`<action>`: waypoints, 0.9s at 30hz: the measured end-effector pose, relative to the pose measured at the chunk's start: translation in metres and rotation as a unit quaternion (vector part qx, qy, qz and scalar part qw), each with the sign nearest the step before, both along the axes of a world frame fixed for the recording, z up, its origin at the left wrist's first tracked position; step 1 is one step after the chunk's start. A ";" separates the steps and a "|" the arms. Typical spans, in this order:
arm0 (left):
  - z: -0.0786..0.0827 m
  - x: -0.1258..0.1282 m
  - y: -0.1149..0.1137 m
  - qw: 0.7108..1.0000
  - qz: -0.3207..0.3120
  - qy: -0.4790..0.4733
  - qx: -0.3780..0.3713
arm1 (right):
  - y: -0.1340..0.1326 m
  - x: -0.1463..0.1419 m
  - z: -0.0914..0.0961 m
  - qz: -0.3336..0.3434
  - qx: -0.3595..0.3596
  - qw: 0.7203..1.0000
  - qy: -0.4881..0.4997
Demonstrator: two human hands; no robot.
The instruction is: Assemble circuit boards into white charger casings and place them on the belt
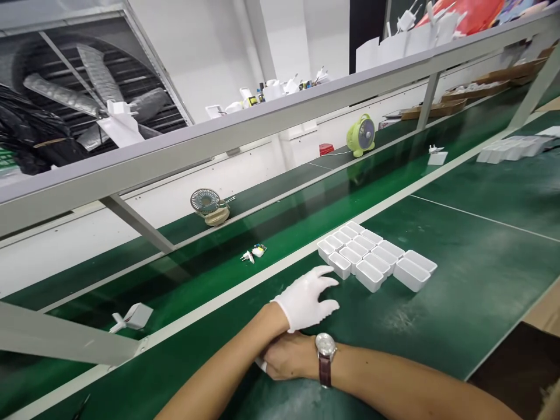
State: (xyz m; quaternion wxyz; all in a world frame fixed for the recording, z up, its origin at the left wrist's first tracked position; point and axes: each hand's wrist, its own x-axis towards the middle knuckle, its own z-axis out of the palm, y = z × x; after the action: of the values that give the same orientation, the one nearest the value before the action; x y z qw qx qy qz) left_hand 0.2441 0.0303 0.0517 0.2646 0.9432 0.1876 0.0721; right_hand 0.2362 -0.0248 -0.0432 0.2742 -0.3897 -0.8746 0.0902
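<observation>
The fingers (326,279) of our gloved left hand (306,300) are spread, resting on the green table (472,280) and holding nothing; the fingertips point at the white cases (374,254) and lie just beside the nearest one, though we cannot tell whether they touch it. Our bare right hand (286,356), with a watch (326,350) on its wrist, crosses under the left forearm near the table's near edge; its fingers are curled against the left wrist and mostly hidden, so we cannot tell their grip. The cases stand in a tight block of open-topped rows at mid-table. Beyond the table's far edge, on the belt (280,219), lie a plug (252,254) and a folded box (133,318).
</observation>
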 end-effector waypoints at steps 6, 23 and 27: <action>-0.010 0.043 0.003 0.994 -0.043 0.078 0.059 | 0.001 -0.003 -0.008 0.015 -0.015 1.000 0.014; -0.003 -0.161 0.016 0.966 0.253 0.004 0.060 | -0.011 0.004 0.009 0.086 0.093 0.985 0.114; -0.002 -0.201 -0.011 0.967 0.250 0.025 0.036 | -0.006 0.008 0.006 0.048 0.094 0.980 0.170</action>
State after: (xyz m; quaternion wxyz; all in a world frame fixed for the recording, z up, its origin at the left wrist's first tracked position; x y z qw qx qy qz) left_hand 0.0433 0.0192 0.0500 0.1994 0.8767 0.4214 0.1187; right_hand 0.2442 -0.0313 -0.0368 0.4498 -0.2983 -0.8374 0.0862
